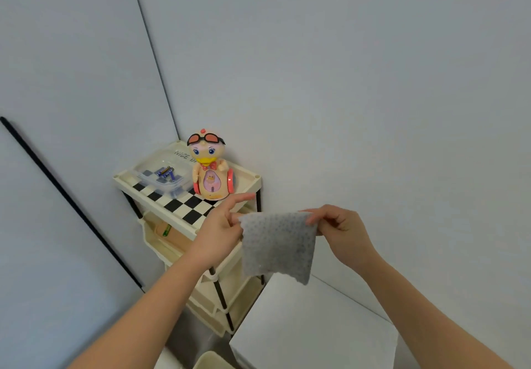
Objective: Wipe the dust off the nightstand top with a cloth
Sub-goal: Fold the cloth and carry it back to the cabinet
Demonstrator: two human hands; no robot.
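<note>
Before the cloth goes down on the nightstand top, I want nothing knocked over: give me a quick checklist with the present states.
1. Cloth held by both the left hand and right hand: ok.
2. Cloth spread open, hanging: ok.
3. Nightstand top free of things: not ok; duck toy and clear box stand on it.
4. Cloth touching the top: not ok, held in the air.
5. Dust visible: cannot tell.

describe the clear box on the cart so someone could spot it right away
In the room's corner stands a cream cart with a checkered top. On its left side, beside the duck toy, sits the clear plastic box, the only see-through thing there, holding batteries.
</note>
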